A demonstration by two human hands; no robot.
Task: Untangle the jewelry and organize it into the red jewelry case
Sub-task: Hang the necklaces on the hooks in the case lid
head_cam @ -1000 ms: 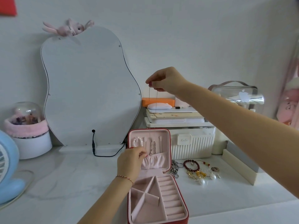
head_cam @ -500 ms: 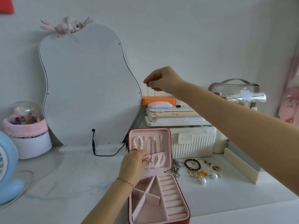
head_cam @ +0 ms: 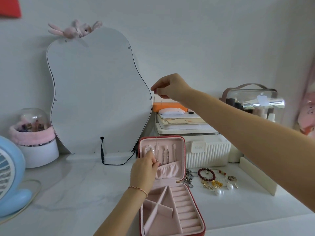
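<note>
Red jewelry case (head_cam: 183,145) stands open: pearl bracelet (head_cam: 148,149) hangs in lid. Right hand (head_cam: 170,87) grip pinches thin chain (head_cam: 155,116); left hand (head_cam: 144,169) grip pinches its lower end.

We see only our two forearms and hands, both bare from the lower edge of the view outward; no sleeve reaches into the picture on either side. Our left hand (head_cam: 144,169) carries the one thing we wear: a thin twisted cord bracelet (head_cam: 138,189) in red and pale strands, sitting snug around the wrist just below the hand. Our right hand (head_cam: 170,87) and its wrist have no band, watch or ring that we can make out. The fingernails that show look short and unpainted, though they are too small to judge well. No marks or tattoos show on either forearm.
</note>
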